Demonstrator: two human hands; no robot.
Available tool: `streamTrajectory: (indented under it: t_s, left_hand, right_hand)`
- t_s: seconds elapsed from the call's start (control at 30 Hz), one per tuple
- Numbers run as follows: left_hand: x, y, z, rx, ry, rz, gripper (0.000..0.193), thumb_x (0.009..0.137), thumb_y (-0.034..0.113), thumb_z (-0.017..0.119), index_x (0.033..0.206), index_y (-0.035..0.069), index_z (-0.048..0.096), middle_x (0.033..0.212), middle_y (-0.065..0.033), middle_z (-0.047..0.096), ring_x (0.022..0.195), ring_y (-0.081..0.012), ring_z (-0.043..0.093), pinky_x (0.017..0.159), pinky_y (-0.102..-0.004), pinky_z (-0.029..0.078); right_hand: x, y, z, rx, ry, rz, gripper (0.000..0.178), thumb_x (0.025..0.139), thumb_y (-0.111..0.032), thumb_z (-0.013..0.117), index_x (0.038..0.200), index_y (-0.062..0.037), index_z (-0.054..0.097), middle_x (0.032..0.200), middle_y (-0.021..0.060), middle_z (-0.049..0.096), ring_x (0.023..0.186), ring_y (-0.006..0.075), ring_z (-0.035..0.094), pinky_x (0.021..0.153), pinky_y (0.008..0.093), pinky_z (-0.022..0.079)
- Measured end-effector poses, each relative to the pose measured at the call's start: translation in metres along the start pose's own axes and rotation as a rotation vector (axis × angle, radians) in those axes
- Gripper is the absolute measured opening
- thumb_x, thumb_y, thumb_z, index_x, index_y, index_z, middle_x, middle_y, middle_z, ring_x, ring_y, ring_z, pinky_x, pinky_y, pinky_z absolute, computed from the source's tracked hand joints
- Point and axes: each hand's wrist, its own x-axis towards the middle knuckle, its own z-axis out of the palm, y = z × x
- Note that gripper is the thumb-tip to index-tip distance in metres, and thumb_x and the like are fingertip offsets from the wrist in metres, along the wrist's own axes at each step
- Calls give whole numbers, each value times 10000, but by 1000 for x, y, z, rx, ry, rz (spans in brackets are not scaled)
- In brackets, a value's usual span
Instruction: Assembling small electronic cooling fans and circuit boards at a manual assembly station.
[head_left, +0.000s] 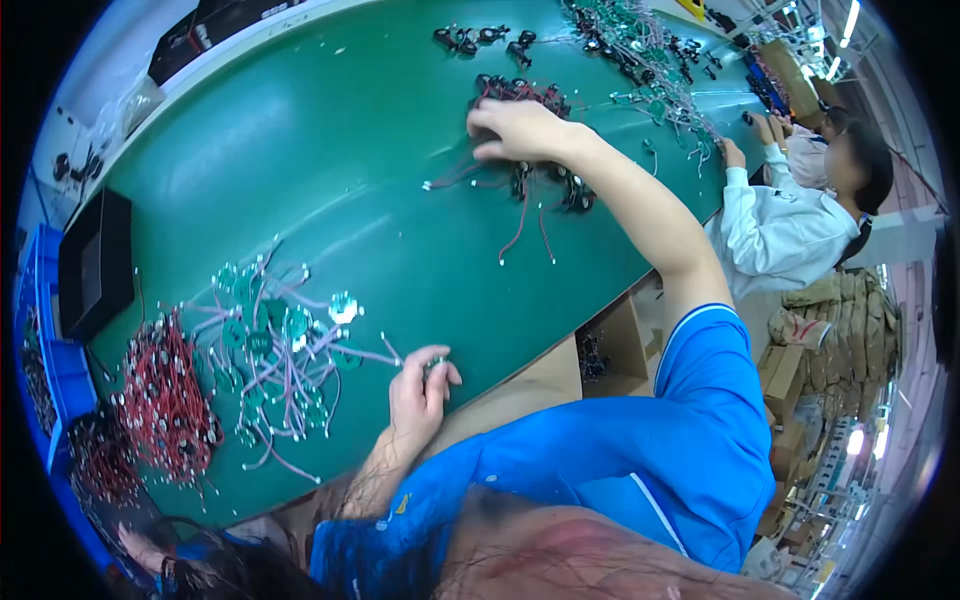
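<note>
My right hand [525,130] reaches over a pile of small black round parts with red and black wires [545,95] at the table's far middle. Its thumb and fingers are curled but apart, slightly blurred, with nothing visible between them. Near the table's front edge, my left hand [418,395] is closed, thumb against fingers. Something tiny shows at its fingertips, too small to make out. Beside it lies a heap of green round circuit boards with pale purple wires [275,335]; one wire end comes close to the fingers.
Bundles of red wires [165,400] lie at the left, beside a black tray [97,265] and blue bins [60,330]. More green boards and wires [640,55] cover the far right of the green table [300,150]. A co-worker in a pale top [785,230] works at the right.
</note>
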Motion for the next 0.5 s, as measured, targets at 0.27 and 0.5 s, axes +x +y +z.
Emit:
streamTrajectory:
  t_s: [0.27, 0.5]
  left_hand:
    - [6, -2, 4, -106, 70, -118, 208, 878, 4, 484, 1084, 19, 511, 697, -78, 618, 436, -96, 437, 412, -203, 375]
    - [10, -28, 3, -487, 315, -648, 191, 901, 137, 478, 995, -1, 569, 723, -116, 636, 466, -144, 475, 444, -211, 400]
  right_hand:
    - [33, 99, -3, 361, 229, 242, 374, 847, -363, 588, 1154, -150, 561, 1125, 41, 558, 993, 243, 559, 821, 345, 470]
    - [78, 263, 70, 21, 516, 869, 490, 850, -477, 536, 1241, -183, 515, 1256, 91, 475, 1095, 304, 496, 887, 459, 416]
